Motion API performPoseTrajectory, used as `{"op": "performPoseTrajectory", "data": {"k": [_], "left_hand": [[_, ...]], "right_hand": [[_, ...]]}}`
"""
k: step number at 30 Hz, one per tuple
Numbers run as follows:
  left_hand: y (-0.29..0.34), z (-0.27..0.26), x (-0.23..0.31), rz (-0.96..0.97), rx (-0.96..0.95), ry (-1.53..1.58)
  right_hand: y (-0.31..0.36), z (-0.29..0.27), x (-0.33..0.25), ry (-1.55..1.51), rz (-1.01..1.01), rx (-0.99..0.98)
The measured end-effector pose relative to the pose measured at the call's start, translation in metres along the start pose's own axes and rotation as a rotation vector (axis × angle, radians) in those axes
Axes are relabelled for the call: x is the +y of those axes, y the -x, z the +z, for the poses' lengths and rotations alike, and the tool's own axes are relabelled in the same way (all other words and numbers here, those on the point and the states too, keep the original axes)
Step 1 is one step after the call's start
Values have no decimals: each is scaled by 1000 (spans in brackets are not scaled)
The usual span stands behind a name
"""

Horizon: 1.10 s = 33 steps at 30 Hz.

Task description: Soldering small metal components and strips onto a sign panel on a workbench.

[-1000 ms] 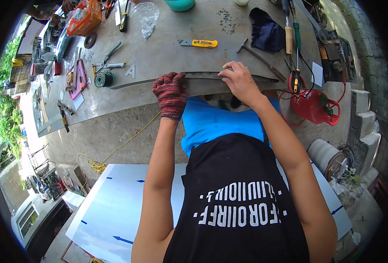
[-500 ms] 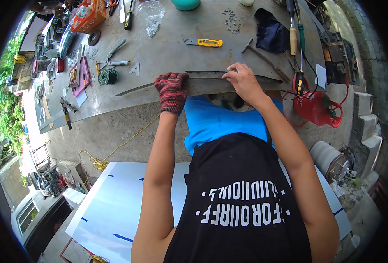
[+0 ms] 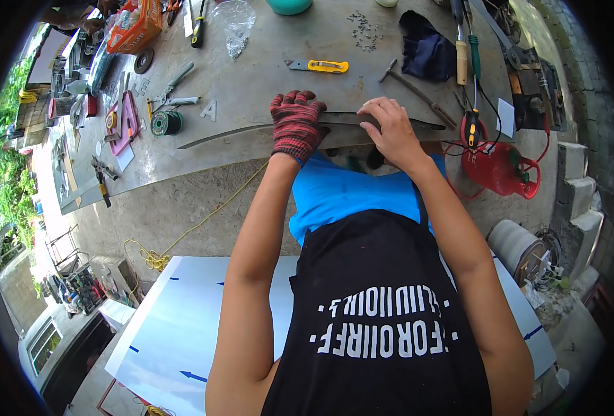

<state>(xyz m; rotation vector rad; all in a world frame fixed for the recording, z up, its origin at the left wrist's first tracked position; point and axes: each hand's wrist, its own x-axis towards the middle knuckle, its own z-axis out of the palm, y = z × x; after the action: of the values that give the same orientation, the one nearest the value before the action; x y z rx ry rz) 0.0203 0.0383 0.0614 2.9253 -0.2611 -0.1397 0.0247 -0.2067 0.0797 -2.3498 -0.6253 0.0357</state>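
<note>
My left hand (image 3: 297, 126), in a red and black knit glove, lies over long thin dark strips near the bench's front edge. Its fingers reach forward across them and the thumb stands apart. One curved metal strip (image 3: 217, 138) runs from left of the glove, beneath both hands, to the right. A second thin strip (image 3: 340, 113) lies just behind it, partly covered by the glove. My bare right hand (image 3: 393, 133) hovers at the strips' right part, fingers bent, thumb apart from them. Whether its fingertips touch a strip is hard to tell.
On the metal bench lie a yellow utility knife (image 3: 328, 66), a small hammer (image 3: 418, 94), a dark cloth (image 3: 426, 47), a wire spool (image 3: 165, 123) and pliers (image 3: 103, 179). A red gas cylinder (image 3: 499, 170) stands right of the bench. At the far left another person's hand (image 3: 92, 26) shows.
My left hand has shifted right and its fingers have stretched forward over the strips. My right hand's thumb and fingers have spread from a pinch.
</note>
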Motion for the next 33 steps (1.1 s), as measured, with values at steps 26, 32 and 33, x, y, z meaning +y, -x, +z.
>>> {"op": "performPoseTrajectory", "data": {"k": [26,32,33], "left_hand": [[34,44,3,147,433,126],[30,44,3,157,381,99],[29,44,3,150,354,87]], "right_hand": [[32,-39,15,64,109,144],[41,-48,22,73,165,123],[43,-48,23,74,167,129]]}}
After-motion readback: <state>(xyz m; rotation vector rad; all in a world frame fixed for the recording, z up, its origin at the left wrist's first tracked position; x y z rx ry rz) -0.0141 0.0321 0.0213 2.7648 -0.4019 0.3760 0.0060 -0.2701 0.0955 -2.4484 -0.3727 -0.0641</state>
